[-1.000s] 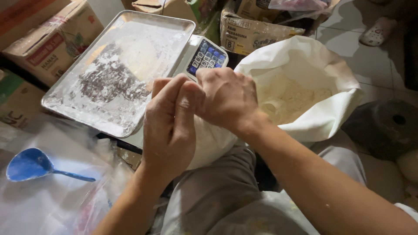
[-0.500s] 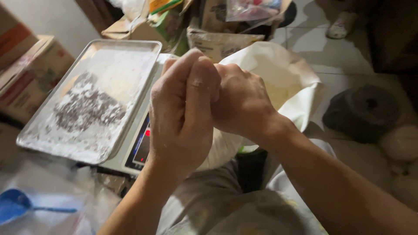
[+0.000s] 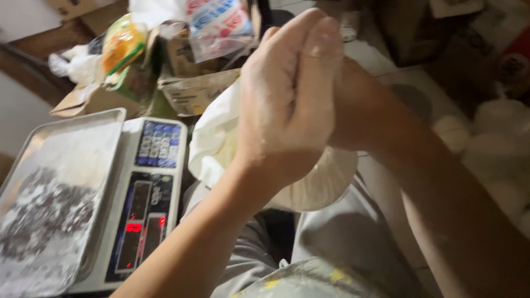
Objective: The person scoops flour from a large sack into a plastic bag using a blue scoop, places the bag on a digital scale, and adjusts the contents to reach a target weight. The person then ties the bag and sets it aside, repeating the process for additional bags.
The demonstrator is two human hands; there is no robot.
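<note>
The left hand and right hand were pressed together, squeezing the top of a small clear bag of white powder, which hung just right of the scale. To do it well, I'd pinch tight and twist slowly.

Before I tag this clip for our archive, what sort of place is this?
Probably a small packing or stock room: a digital weighing scale with a powder-dusted metal tray, cardboard boxes, and a filled clear bag below the hands.
</note>
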